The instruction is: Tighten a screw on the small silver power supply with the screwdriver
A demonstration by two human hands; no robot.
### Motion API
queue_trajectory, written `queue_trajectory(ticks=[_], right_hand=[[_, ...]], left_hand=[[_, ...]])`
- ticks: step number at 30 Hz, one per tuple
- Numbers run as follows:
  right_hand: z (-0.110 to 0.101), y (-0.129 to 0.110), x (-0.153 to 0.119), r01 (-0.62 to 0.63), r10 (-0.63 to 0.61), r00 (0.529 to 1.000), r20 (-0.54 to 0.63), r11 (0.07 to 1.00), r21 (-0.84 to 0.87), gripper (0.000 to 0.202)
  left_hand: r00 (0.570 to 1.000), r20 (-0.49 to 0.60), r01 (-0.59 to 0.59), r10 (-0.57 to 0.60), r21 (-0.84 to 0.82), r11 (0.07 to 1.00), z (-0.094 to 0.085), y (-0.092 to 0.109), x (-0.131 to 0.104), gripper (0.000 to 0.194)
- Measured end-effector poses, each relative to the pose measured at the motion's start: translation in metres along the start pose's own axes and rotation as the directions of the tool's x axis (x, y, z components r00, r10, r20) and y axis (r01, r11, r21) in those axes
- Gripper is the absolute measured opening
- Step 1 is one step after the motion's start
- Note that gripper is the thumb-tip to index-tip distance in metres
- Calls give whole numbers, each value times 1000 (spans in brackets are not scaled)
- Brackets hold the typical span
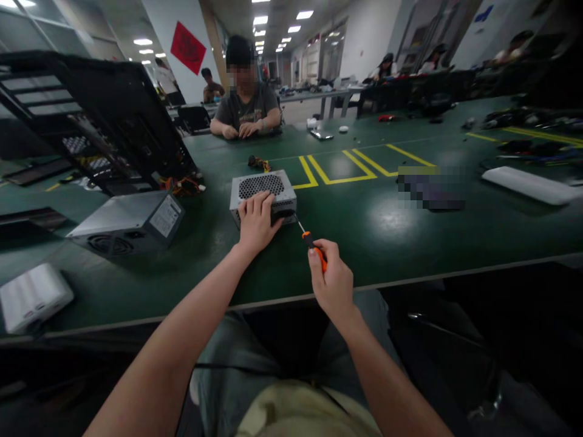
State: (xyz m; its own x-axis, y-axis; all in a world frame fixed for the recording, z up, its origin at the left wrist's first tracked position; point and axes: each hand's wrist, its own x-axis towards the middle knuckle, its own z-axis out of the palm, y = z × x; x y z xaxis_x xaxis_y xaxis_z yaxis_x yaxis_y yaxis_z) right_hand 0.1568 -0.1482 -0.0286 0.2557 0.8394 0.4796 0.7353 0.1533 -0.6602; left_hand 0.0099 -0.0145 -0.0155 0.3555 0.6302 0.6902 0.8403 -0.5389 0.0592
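Note:
A grey metal computer power supply [263, 184] with a honeycomb grille on top sits on the green table in front of me. My left hand [255, 223] grips its near side, fingers over the top edge and thumb along the side face. My right hand [334, 281] is closed around the handle of an orange and black screwdriver [308, 239]. The screwdriver's thin shaft slants up to the left, its tip at the near right corner of the power supply; whether it sits in a screw is too small to tell. Behind the unit lies a bundle of cables [259, 162].
Left stand an open black computer case [132, 115], a second power supply [130, 223] and a white box [35, 297]. A white elongated object [528, 184] and a blurred-out item [430, 188] lie right. Another person [248, 106] sits across the table [392, 243].

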Motion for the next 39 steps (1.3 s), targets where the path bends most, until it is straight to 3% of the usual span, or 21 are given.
queue_trajectory(ticks=[5,10,15,18,21,27,34,39], right_hand=[[3,1,-6,0,0,1000,1,999,46,30],[-4,20,4,-11,12,993,-117,1000,9,30],[1,6,-3,16,-15,999,-44,1000,19,26],[12,3,-6,15,-16,1000,12,999,37,25],[12,4,-6,20,-21,1000,23,999,36,23],[11,4,-6,12,-12,1000,-14,999,51,22],[12,6,-2,156,-160,986,-51,984,-86,13],[10,1,-1,117,-118,992,-46,993,-30,21]], left_hand=[[984,155,73,-81,55,996,-13,6,-2,55],[971,239,-35,-21,228,973,2,25,12,46],[988,151,-5,-3,49,999,-8,13,4,56],[985,167,76,-54,-128,989,-3,-4,-5,61],[984,170,93,-58,-207,974,0,-6,-6,57],[978,186,117,-90,-138,983,-4,1,-4,59],[989,136,64,-55,-65,996,-4,-2,-3,56],[997,78,26,-27,7,1000,-7,0,-2,49]])
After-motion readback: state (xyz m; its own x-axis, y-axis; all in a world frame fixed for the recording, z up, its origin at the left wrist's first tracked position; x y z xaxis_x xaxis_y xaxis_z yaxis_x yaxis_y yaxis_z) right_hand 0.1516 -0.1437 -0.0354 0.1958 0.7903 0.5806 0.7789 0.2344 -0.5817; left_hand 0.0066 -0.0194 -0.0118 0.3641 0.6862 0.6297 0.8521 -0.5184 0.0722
